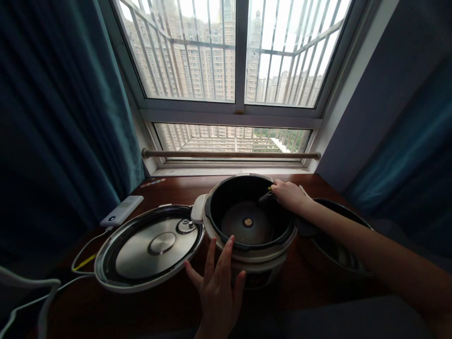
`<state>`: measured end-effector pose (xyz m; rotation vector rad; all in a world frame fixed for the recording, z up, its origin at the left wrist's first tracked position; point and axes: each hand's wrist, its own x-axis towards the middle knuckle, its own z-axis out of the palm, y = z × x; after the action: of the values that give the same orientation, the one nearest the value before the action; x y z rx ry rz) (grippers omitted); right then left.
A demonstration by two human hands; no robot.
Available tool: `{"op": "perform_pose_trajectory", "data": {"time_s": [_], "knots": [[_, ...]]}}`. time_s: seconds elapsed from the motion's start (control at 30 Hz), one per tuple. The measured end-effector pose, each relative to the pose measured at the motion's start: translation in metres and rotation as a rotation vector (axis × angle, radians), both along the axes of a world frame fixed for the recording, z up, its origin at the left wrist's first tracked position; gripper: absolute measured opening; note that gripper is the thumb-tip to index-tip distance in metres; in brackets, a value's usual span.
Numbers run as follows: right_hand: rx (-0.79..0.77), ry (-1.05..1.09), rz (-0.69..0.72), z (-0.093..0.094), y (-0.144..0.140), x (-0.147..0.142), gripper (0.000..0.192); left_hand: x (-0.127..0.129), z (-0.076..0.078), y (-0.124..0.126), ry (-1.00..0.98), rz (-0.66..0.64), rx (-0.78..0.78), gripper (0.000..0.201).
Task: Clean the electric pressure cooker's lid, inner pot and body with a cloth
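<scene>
While the left hand [217, 282] braces the cooker [247, 235] at lower centre, fingers spread and grasping nothing, the right hand [289, 195] should keep its pinched dark cloth [267, 197] pressed flat to the inner wall.

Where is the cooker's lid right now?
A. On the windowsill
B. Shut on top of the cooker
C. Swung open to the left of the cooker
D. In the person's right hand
C: the lid lies open, inner side up, left of the cooker, joined at its hinge.
</scene>
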<state>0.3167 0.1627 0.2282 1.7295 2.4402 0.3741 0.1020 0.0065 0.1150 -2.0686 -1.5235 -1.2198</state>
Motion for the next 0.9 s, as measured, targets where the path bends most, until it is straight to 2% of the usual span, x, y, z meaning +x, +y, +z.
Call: {"op": "perform_pose_trajectory", "data": {"time_s": [0.23, 0.4, 0.57, 0.63, 0.73, 0.8, 0.9], "knots": [[0.074, 0.076, -0.131, -0.004, -0.022, -0.003, 0.031, 0.000, 0.002, -0.003, -0.008, 0.003, -0.016, 0.060], [-0.071, 0.111, 0.016, 0.004, -0.058, -0.006, 0.030, 0.001, 0.003, -0.003, -0.005, 0.013, -0.023, 0.058], [-0.216, 0.255, 0.169, 0.014, -0.082, -0.010, 0.030, 0.002, 0.003, -0.003, -0.009, 0.005, -0.011, 0.058], [-0.232, 0.265, 0.222, 0.013, -0.080, -0.008, 0.030, 0.003, 0.003, -0.003, -0.009, 0.005, -0.014, 0.058], [-0.225, 0.164, 0.248, 0.014, -0.065, 0.002, 0.027, 0.002, 0.004, -0.003, -0.015, 0.001, -0.030, 0.059], [-0.146, 0.076, 0.157, 0.023, -0.048, 0.010, 0.026, 0.002, 0.003, -0.004, -0.014, -0.002, -0.035, 0.059], [0.131, 0.071, -0.049, 0.051, -0.023, 0.019, 0.029, 0.001, 0.002, -0.004, 0.000, -0.008, -0.029, 0.058]]}}
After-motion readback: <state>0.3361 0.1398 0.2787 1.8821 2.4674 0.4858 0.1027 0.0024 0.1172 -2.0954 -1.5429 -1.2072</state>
